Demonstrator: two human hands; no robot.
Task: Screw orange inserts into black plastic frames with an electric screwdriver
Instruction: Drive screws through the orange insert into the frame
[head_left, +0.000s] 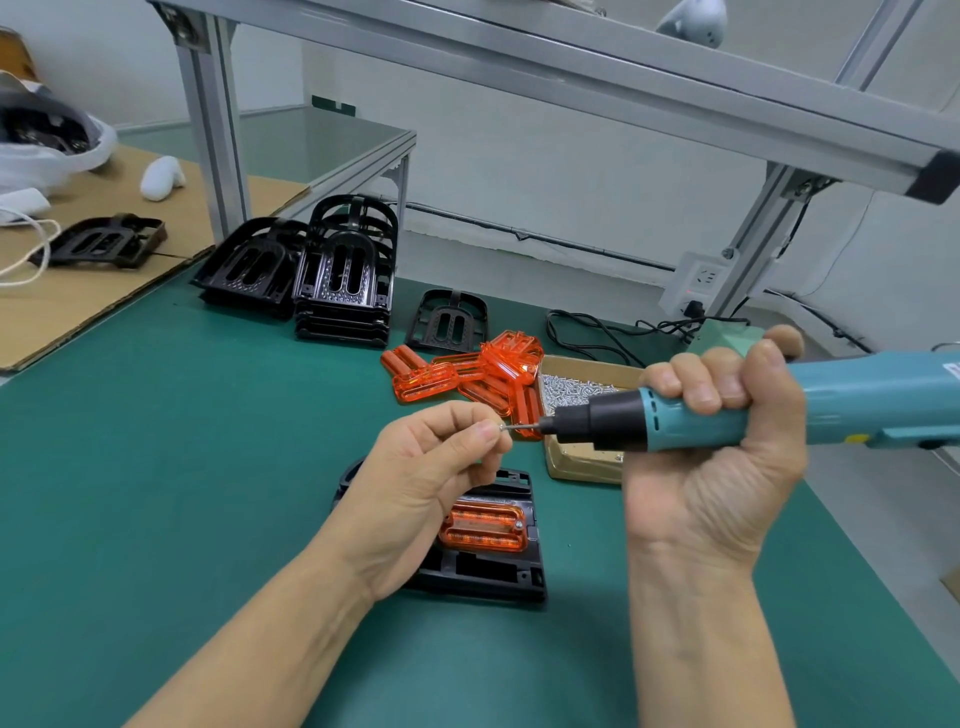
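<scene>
- On the green desk (171, 441), just below both raised hands, a black plastic frame (483, 574) lies flat with one ribbed, translucent orange insert (484, 527) seated in its middle; a screw head shows at the insert's right end.
- The right hand (719, 452) has its grip wrapped tight round a teal electric screwdriver (769, 408) held level, its black nose and thin bit pointing left.
- The left hand (431, 478) has a narrow grip, thumb and forefinger pinching a small screw (502, 427) at the bit's tip.
- Behind the hands lies a loose pile of orange inserts (467, 376), too tangled to count, touching a shallow cardboard tray of screws (576, 415).
- Spare black frames: two stacks (301, 270) side by side near the aluminium post (210, 130), one single frame (448, 322) flat beside the orange pile, and one more (101, 243) on the cardboard sheet (104, 291) at far left.
- Open green surface stretches left of the left forearm; the desk's right edge runs close beside the right wrist, and an aluminium beam (571, 67) crosses overhead.
</scene>
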